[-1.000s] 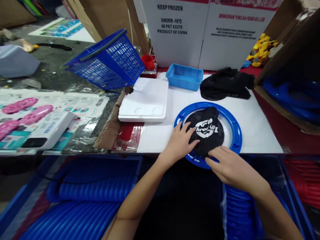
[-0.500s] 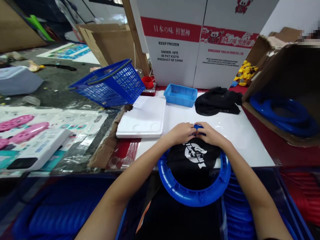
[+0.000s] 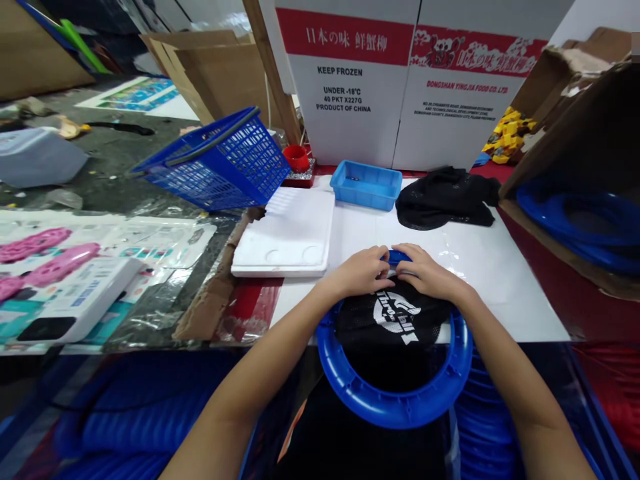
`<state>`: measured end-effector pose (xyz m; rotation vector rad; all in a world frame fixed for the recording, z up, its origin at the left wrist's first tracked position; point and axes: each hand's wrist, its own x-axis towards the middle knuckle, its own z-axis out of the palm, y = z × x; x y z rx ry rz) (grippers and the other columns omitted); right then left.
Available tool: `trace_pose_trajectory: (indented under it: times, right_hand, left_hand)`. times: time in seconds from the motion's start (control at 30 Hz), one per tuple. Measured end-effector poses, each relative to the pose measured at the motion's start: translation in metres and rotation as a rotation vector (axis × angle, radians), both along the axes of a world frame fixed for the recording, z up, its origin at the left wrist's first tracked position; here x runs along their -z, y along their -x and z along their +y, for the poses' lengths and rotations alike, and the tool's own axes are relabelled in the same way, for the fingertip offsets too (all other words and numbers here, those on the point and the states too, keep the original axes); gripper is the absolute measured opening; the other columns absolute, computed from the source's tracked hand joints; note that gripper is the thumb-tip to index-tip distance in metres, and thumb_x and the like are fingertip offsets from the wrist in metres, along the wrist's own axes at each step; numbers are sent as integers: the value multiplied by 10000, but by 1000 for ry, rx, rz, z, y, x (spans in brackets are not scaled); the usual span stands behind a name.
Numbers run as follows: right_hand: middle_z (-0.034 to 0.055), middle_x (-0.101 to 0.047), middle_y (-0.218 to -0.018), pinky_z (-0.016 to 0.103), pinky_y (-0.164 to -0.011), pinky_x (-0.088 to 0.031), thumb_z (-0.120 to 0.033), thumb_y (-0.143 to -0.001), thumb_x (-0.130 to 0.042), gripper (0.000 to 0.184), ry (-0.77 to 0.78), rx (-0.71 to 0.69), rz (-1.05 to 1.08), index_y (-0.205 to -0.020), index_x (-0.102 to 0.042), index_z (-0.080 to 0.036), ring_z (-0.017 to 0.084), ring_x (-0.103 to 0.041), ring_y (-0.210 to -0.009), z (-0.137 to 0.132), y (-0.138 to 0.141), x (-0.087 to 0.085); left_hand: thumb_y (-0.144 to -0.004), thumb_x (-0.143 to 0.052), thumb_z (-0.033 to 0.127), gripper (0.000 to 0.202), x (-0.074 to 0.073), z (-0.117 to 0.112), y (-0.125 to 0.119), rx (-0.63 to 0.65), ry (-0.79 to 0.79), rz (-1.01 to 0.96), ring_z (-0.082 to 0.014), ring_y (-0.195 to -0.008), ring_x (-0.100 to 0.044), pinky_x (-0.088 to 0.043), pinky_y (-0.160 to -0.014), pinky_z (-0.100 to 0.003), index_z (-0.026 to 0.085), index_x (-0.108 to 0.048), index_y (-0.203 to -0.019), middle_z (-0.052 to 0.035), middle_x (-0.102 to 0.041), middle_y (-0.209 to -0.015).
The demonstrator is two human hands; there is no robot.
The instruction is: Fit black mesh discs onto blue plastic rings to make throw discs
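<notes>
A blue plastic ring (image 3: 395,403) leans over the front edge of the white worktop, its lower part hanging in front of my body. At its far side, my left hand (image 3: 364,272) closes round the rim together with the edge of a black mesh net (image 3: 357,320) printed with white lettering. My right hand (image 3: 425,272) grips the same rim just to the right, fingers curled over it. The two hands almost touch, with a short piece of blue rim showing between them. The net spreads across the upper part of the ring's opening. My fingertips are partly hidden.
A light blue tray (image 3: 367,187) and a black mesh pile (image 3: 445,200) lie behind my hands. To the left are a white foam block (image 3: 285,233) and a tilted blue basket (image 3: 225,160). A cardboard box (image 3: 620,280) with blue rings stands right.
Between my hands, slightly more of the blue rim shows as the fingers shift along it. The view has moved slightly, and the ring sits a little lower and further right.
</notes>
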<state>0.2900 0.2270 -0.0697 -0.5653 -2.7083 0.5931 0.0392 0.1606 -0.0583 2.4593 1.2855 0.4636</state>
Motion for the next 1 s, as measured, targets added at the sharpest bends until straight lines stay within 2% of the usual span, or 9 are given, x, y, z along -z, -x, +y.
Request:
trace_pose_trajectory:
  times: [0.13, 0.27, 0.37, 0.43, 0.53, 0.7, 0.83, 1.0]
  right_hand:
    - [140, -540, -1636, 641, -1275, -425, -297, -1070, -581, 194, 102, 0, -29, -1137, -757, -247, 326, -455, -1570, 7, 1, -10]
    - [114, -556, -1650, 635, -1305, -377, -415, -1068, -596, 282, 266, -19, -75, -1228, -785, -280, 335, -471, -1571, 20, 4, -22]
    - [87, -620, -1597, 575, -1298, -395, -472, -1079, -562, 321, 440, 8, -12, -1145, -799, -265, 305, -566, -1492, 26, 8, -27]
    - [81, -658, -1551, 552, -1274, -413, -481, -1049, -608, 298, 497, 34, 46, -1036, -789, -244, 303, -612, -1435, 26, 10, -27]
    - [86, -727, -1440, 539, -1215, -451, -439, -988, -681, 234, 497, 91, 143, -916, -751, -228, 309, -674, -1329, 23, 12, -22]
    - [85, -799, -1252, 495, -1133, -499, -367, -912, -728, 148, 509, 226, 261, -872, -744, -226, 297, -731, -1189, 22, 14, -13]
    - [71, -796, -1224, 474, -1112, -502, -356, -888, -730, 136, 538, 225, 261, -860, -760, -226, 286, -729, -1158, 27, 16, -9]
    - [76, -795, -1197, 470, -1069, -512, -391, -887, -715, 181, 547, 242, 253, -850, -750, -217, 283, -721, -1113, 28, 20, -8]
  left_hand:
    - [-988, -726, 342, 184, -4, 2, 4, -48, 115, -252, -208, -950, -667, -539, -872, -349, 190, -705, -887, -74, -660, -1141]
    - [-969, -719, 290, 106, -6, 6, 5, -106, 125, -414, -202, -917, -672, -528, -870, -336, 202, -688, -920, -34, -703, -974]
    - [-967, -704, 267, 69, -5, 8, 4, -163, 160, -486, -181, -851, -676, -514, -848, -325, 209, -682, -937, 1, -726, -897]
    - [-959, -707, 257, 54, -4, 8, 3, -179, 161, -498, -175, -849, -681, -507, -830, -316, 210, -681, -954, 5, -732, -904]
    - [-937, -722, 243, 63, -1, 9, -1, -198, 141, -496, -175, -858, -690, -506, -803, -308, 210, -682, -972, 1, -738, -924]
    - [-912, -740, 195, 28, 4, 11, -4, -217, 106, -498, -169, -837, -683, -519, -796, -303, 205, -719, -926, -1, -756, -903]
    - [-903, -720, 121, 115, 8, 12, -3, -207, 45, -494, -190, -917, -722, -553, -868, -326, 208, -788, -937, -31, -794, -973]
    - [-935, -696, 113, 197, 11, 13, -3, -192, 29, -444, -208, -961, -741, -579, -901, -347, 229, -841, -1001, -57, -797, -1040]
